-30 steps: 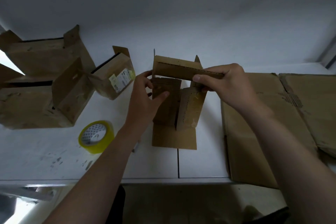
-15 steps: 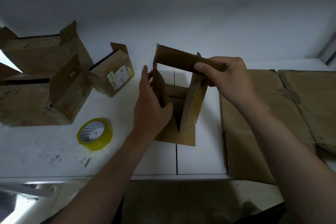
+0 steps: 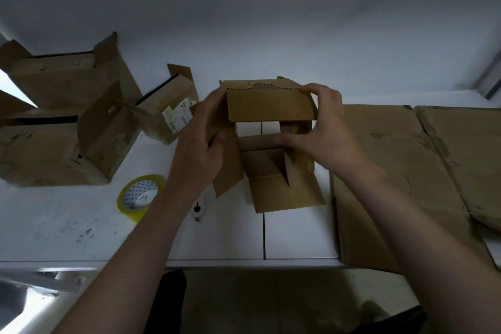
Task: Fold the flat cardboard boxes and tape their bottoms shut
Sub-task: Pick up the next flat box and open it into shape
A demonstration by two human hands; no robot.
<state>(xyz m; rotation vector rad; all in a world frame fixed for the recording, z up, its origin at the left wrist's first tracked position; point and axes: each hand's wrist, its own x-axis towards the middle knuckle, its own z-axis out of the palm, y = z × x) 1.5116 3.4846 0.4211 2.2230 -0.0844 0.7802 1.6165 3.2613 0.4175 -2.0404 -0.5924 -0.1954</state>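
Nearest to the viewer, below the small box [image 3: 271,106], there is a strip of dull floor [image 3: 271,301] and then the front edge of the white surface [image 3: 292,233]. A thin dark seam [image 3: 263,236] runs across the surface from this edge up to the small box. To the lower left of the small box a yellow tape roll [image 3: 139,194] lies on its side, and between them there is a small round white object [image 3: 198,209] that I cannot identify. To the right of the small box, flat cardboard sheets [image 3: 393,171] lie in a pile and hang a little over the front edge. To the left of the small box stand two large folded boxes [image 3: 54,149] with flaps open, and a labelled box [image 3: 173,108] is just beside it. Behind the small box there is only a plain grey-white wall [image 3: 244,22].

Both forearms reach forward to the small box, which stands in the middle of the surface, half formed, with its lower flaps spread toward the viewer. The left hand [image 3: 200,149] grips its left wall, with the thumb on the inner side. The right hand [image 3: 322,138] holds its right side, fingers curled over the top corner and thumb pressing the lower panel.
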